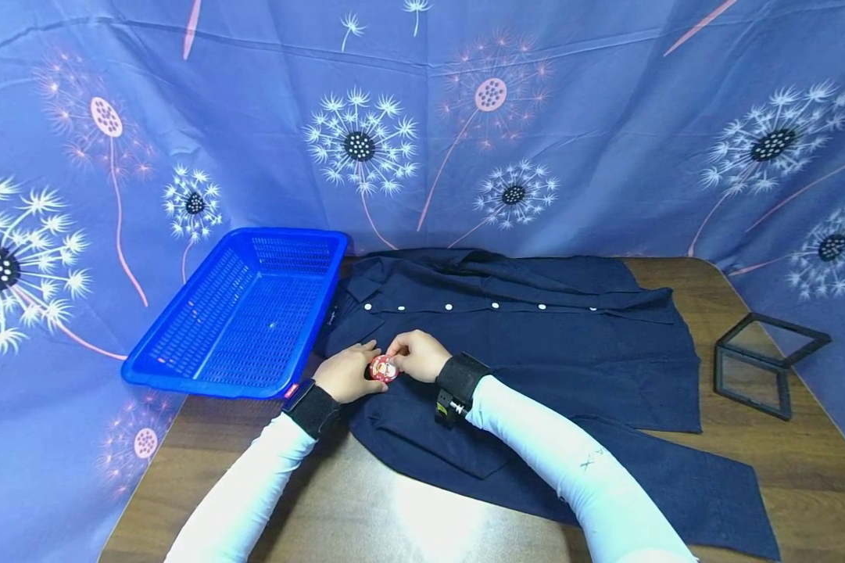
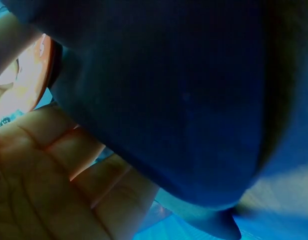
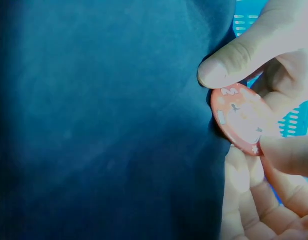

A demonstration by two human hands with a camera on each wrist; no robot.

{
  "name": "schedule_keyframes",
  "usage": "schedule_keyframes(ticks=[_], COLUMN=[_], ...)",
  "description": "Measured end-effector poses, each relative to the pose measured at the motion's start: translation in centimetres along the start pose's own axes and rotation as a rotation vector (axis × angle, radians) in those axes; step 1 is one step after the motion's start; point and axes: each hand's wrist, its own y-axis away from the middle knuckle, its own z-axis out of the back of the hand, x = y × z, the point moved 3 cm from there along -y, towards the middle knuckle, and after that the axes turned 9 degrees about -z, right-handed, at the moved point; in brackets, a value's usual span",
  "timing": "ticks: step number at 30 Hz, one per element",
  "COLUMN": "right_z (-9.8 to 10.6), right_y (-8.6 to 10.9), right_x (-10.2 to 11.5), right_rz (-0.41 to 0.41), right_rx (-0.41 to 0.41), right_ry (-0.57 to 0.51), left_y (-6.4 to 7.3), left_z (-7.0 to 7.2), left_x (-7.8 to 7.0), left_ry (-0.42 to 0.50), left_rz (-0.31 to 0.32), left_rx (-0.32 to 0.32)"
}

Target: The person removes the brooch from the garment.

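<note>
A round red pin badge with a pale cartoon figure sits at the chest of a navy shirt. My left hand grips the shirt cloth around the badge. In the right wrist view its thumb lies on the cloth at the badge's edge, and fingers pass behind the cloth. From the other side my right hand pinches the badge's rim. In the left wrist view dark cloth fills the middle, with the badge partly showing behind it. The badge's back is hidden.
A blue plastic basket stands at the left, close beside the shirt's collar end. A black hinged frame stands on the wooden table at the right. A patterned blue curtain hangs behind the table.
</note>
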Motion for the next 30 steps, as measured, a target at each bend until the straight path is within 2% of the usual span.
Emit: schedule_keyframes(ticks=[6,14,20,25,30], right_z=[0.0,0.0,-0.2,-0.3,-0.5], right_y=[0.0,0.6,1.0,1.3,1.6], right_x=[0.2,1.1,1.6,1.8,2.2], right_rz=[0.079,0.191,0.233,0.262,0.293], right_rx=[-0.03,-0.118,-0.159,-0.189,-0.215], right_ry=[0.085,0.279,0.388,0.434,0.523], left_y=[0.1,0.3,0.3,0.2,0.4], left_z=[0.0,0.3,0.4,0.3,0.5], left_x=[0.0,-0.3,0.0,0.1,-0.1], left_ry=[0.009,-0.004,0.019,0.01,0.027], left_rz=[-0.009,-0.026,-0.015,-0.01,-0.008], left_rx=[-0.015,-0.057,-0.035,-0.01,-0.011])
